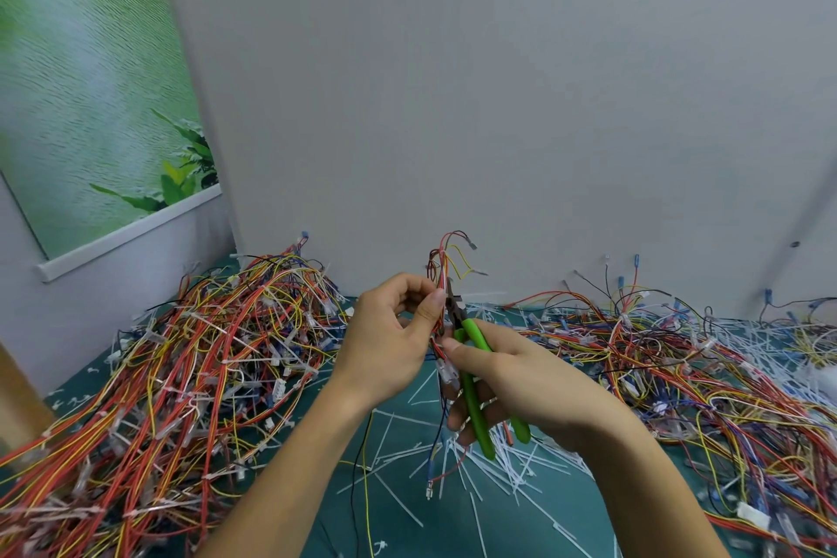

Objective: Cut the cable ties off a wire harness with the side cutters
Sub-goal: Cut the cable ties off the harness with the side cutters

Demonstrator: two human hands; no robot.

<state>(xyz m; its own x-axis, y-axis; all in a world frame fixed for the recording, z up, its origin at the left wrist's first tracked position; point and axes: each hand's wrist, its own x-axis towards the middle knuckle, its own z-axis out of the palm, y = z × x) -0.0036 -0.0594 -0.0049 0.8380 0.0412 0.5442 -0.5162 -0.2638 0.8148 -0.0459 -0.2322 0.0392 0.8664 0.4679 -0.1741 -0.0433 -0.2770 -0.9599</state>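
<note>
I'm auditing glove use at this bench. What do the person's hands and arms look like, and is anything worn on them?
The left hand and right hand are bare: no gloves, and no ring, watch or bracelet shows. The left forearm and right forearm are uncovered down to the picture's edge, with no sleeve in view.

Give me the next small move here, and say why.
Probably squeeze the green handles of the side cutters. The right hand grips them, tip set against the wire harness, which the left hand pinches upright just beside the tip. The tie itself is too small to make out.
</note>
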